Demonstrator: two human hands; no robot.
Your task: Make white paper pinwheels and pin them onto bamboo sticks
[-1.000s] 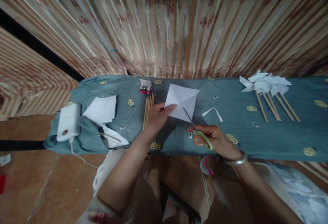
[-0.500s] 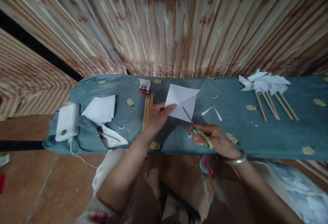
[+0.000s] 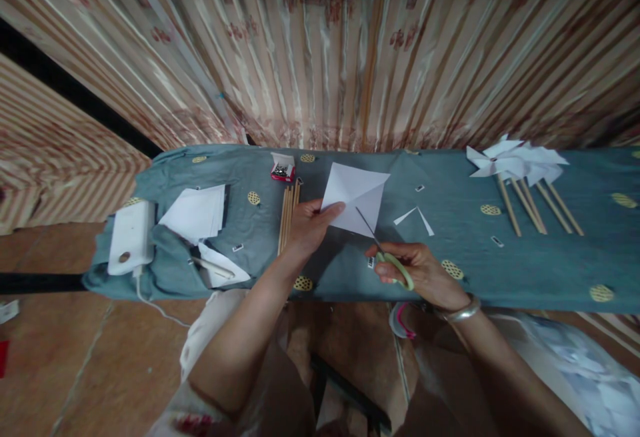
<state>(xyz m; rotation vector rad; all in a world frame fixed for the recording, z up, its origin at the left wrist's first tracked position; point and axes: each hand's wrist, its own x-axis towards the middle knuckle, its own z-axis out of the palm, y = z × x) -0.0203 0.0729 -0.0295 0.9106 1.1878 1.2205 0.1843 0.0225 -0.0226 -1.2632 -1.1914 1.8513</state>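
Presently, head view: two bare hands meet over the teal cloth (image 3: pixel 445 170).
Left hand (image 3: pixel 307 229): thumb down on the white sheet (image 3: pixel 357 190), other fingers mostly hidden; closed on its left side.
Right hand (image 3: pixel 420 267): fingers curled round the green-handled scissors (image 3: pixel 395 270); how far the grip spreads, I cannot tell.
White sheet: mid-table, between the hands, one blade showing across its near part.
Cutting risk: a stroke run too deep could sever the centre, since the tip points that way.
Thumb risk: it sits near the tip; a slip could nick it.
Sheet risk: a one-sided hold may let the paper twist.
Singles: one sheet in hand, one pair of scissors, one red box (image 3: pixel 283 170) far left.
Slivers (image 3: pixel 427 222): two, right.
Pinwheel sticks (image 3: pixel 509 209): five, far right; overlapping heads uncountable.
Loose sticks (image 3: pixel 287 214): several, left, partly hidden.
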